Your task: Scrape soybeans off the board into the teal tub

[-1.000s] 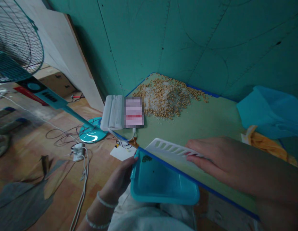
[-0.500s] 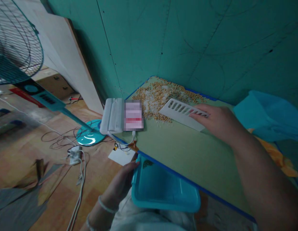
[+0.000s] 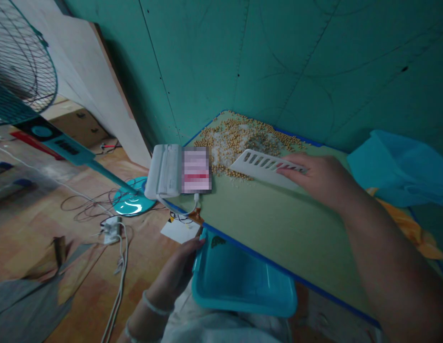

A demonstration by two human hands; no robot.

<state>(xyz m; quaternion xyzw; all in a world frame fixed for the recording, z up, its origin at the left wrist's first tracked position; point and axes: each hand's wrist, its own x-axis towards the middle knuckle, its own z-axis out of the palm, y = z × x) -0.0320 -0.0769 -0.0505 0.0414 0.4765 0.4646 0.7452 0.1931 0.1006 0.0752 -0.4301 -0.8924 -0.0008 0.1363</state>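
My right hand (image 3: pixel 310 178) grips a white slotted plastic scraper (image 3: pixel 259 169), held tilted above the table with its left tip beside a spread of yellow beans (image 3: pixel 224 140). White grains or flakes lie mixed among the beans, with a darker patch near the pile's middle. Below the table's front edge, my left hand (image 3: pixel 185 259) is closed on the left rim of a blue plastic bin (image 3: pixel 242 305) at my lap. A small dark clump (image 3: pixel 217 242) shows inside the bin at its far left; the table edge hides part of the bin.
The pale green tabletop (image 3: pixel 264 214) meets a green wall (image 3: pixel 278 57). A white device (image 3: pixel 164 171) and a cabled screen (image 3: pixel 196 171) sit at its left corner. At right are a blue container (image 3: pixel 400 166) and orange cloth (image 3: pixel 407 224). A fan (image 3: pixel 67 143) and cables stand left.
My right hand and the scraper have shifted slightly left and down, and the scraper lies at a flatter tilt. The left hand keeps its hold on the bin. The view has shifted a little.
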